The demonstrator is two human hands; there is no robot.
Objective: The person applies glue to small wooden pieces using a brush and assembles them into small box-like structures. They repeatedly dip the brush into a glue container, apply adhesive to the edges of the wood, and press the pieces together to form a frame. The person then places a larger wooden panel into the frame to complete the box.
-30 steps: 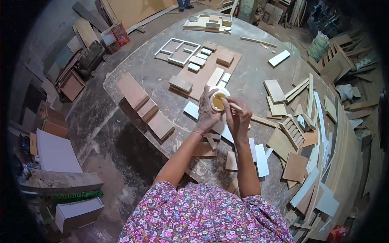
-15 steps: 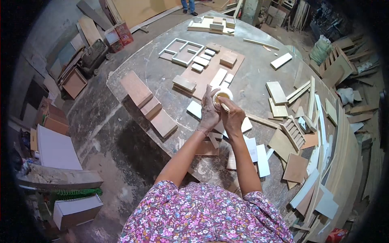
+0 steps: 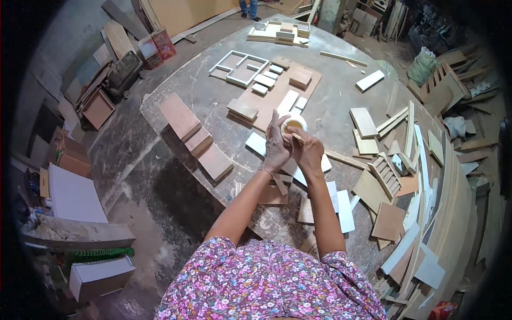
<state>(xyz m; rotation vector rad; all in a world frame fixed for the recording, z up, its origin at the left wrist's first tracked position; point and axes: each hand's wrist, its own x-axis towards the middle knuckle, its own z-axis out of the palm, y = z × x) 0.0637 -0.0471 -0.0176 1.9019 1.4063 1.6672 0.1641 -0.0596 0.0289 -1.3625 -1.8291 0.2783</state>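
My left hand [image 3: 276, 146] is wrapped round a small white cup [image 3: 302, 121] with something yellowish inside, held above the table. Close beside it, my right hand [image 3: 309, 153] pinches a thin, pale wooden stick [image 3: 297, 138] at the near rim of the cup. The stick's far end is hard to make out. Under and beyond the hands lie a white board [image 3: 255, 143] and a brown panel [image 3: 250, 96] carrying several small white-topped blocks [image 3: 265, 80].
A white divided frame [image 3: 240, 68] lies at the far left of the table [image 3: 197, 80]. Brown blocks [image 3: 196, 138] line its left edge. At right are offcuts, a small slatted wooden piece [image 3: 385, 175] and long strips. A person's legs [image 3: 248, 9] show at the back.
My right hand has shifted slightly right and tilted, and the stick now lies lower against the cup's near rim. My left hand and the cup have hardly moved.
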